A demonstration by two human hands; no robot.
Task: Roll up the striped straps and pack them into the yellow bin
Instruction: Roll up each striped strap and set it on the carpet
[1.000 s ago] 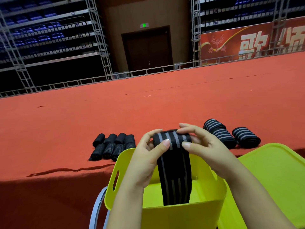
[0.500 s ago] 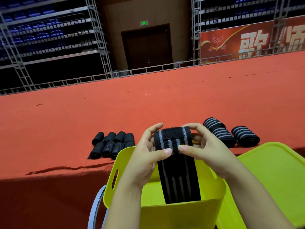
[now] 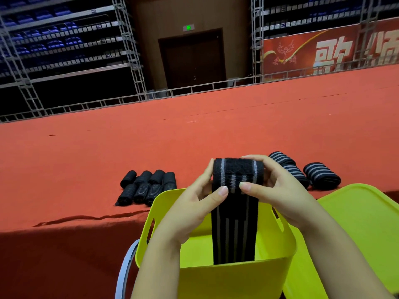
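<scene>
Striped black elastic strap with grey lines [image 3: 236,203] is held above the yellow plastic bin [image 3: 216,277], and its loose tail hangs down into it. The left hand [image 3: 194,203] and the right hand [image 3: 274,190] both grasp the small roll at the top, thumbs pressing on the front. Only the first turns seem done, so most of this strap is left to roll. On the red carpeted surface [image 3: 86,158] lie a group of dark rolls [image 3: 146,186] at the left and three striped rolls [image 3: 306,173] at the right, none packed yet.
</scene>
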